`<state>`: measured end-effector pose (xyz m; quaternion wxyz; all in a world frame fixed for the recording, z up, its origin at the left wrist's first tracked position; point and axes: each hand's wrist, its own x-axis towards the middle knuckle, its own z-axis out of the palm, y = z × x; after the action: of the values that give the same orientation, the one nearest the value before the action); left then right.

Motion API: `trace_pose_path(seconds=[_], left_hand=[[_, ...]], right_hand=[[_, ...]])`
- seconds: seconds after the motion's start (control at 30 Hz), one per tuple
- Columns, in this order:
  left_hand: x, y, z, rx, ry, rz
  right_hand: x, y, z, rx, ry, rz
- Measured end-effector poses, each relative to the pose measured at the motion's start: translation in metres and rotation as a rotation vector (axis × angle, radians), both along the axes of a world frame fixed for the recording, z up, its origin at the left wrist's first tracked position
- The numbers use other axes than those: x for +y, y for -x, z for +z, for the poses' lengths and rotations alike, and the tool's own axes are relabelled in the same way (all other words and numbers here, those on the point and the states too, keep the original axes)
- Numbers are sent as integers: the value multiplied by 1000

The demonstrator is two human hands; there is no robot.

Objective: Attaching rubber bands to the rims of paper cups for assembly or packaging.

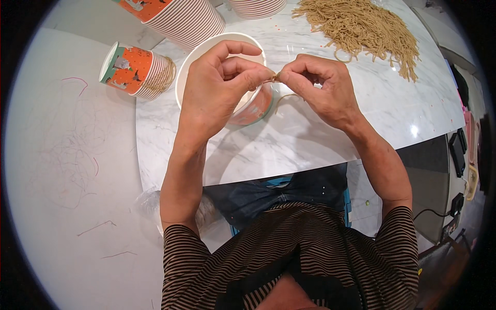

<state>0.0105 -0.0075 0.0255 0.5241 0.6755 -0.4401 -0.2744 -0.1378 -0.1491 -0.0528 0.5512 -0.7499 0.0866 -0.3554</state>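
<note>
My left hand [214,85] and my right hand [325,88] meet at the fingertips over the table. Both pinch a short piece of tan cord [275,78], which looks bunched or knotted where they join. One loose cord end [285,97] curls down beneath my right fingers. Under my left hand stands a large paper bucket [261,106], white inside with an orange and green outside. My hand and wrist cover part of its opening. A big heap of loose tan cords [359,28] lies at the far right of the table.
At the left edge, a short stack of orange paper cups [137,70] has tan cord around it. Behind it rises a taller cup stack [183,23], with another stack [257,7] farther back. The marble-patterned table [305,142] ends just before my lap. A clear plastic bag [150,204] sits below its left side.
</note>
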Motion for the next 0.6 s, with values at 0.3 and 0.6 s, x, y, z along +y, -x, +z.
trace_pose_path(seconds=[0.3, 0.6], left_hand=[[1, 1, -2, -41, 46, 32], [3, -1, -3, -51, 54, 65]], right_hand=[[0, 1, 2, 51, -21, 0], [0, 1, 2, 103, -44, 4]])
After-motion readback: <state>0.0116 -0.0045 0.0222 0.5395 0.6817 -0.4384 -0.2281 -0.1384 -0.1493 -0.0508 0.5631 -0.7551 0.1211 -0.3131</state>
